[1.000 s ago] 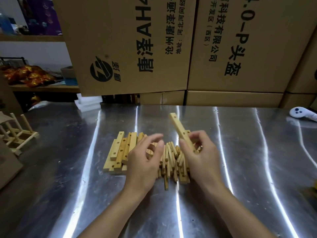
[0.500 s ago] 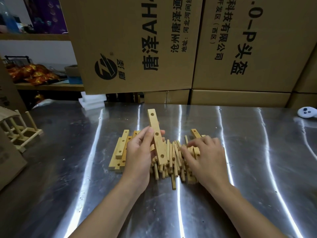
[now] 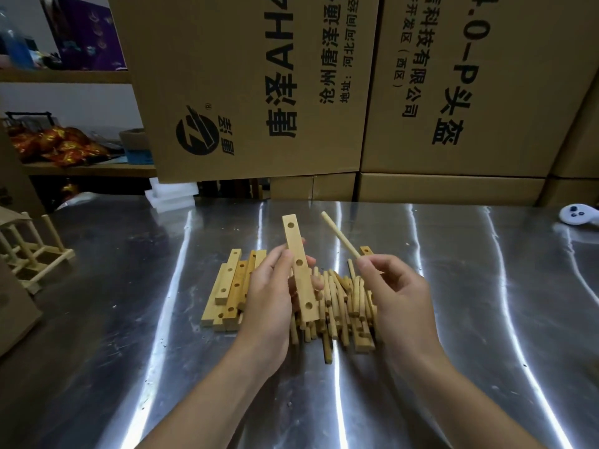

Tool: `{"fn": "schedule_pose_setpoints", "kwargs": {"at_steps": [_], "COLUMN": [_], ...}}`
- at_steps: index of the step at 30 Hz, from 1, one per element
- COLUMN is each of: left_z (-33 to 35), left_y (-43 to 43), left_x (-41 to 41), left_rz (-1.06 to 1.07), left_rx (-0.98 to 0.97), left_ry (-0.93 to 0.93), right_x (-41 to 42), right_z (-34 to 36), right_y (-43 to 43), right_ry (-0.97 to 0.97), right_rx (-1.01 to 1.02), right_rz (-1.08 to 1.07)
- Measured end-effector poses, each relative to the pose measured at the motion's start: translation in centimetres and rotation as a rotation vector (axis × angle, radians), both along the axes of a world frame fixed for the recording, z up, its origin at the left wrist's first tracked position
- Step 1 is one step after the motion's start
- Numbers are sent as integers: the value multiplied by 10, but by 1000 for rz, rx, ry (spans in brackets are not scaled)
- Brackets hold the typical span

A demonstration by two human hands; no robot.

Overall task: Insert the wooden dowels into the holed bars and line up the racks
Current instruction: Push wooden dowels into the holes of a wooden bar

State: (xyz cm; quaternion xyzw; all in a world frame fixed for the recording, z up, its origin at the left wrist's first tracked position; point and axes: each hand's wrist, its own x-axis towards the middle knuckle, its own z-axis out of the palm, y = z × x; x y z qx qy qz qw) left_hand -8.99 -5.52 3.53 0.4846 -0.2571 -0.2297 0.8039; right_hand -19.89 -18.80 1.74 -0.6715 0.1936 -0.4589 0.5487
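Observation:
My left hand grips a wooden holed bar, held almost upright above the pile with three holes facing me. My right hand pinches a single wooden dowel that points up and to the left, a short gap from the bar. Beneath both hands lies a heap of loose dowels on the metal table. A stack of several more holed bars lies flat just left of my left hand.
A finished wooden rack stands at the table's far left edge. Large cardboard boxes wall off the back. A white controller lies at the far right, and white foam pieces sit at the back left.
The bar passed from my right hand to my left, which now holds it upright. My right hand went down to the pile and came up pinching one dowel.

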Motion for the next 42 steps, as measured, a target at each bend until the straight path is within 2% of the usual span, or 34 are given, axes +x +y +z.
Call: {"fn": "schedule_pose_setpoints", "kwargs": {"at_steps": [5,12,19,24,26,29,33,42], "left_z": [1,2,-1,-2,-1,-1,-3,-6], "left_y": [-2,-2,-4,-4,-4,-3,-3,1], "left_x": [-3,0,-9,-14,-17,-17,-14,-16], "left_rz": [-182,-210,-235,-169,-163,-185,-190,-272], "left_rx": [-141,-120,-72,26,44,42,71,30], "left_ry": [193,135,85,-63,-65,-32,-85,-150], "right_x": [-4,-6,-12,-13,-14,-16,-23,-31], "right_z": [-2,-3,1,4,7,15,28,36], "right_y": [22,31,29,27,24,16,9,13], "right_ry": [-80,-23,-47,36,38,-3,-181,-142], "right_rx": [-55,-169,-143,-233,-208,-146,-40,-254], "right_rz": [115,164,155,187,173,97,150,49]}}
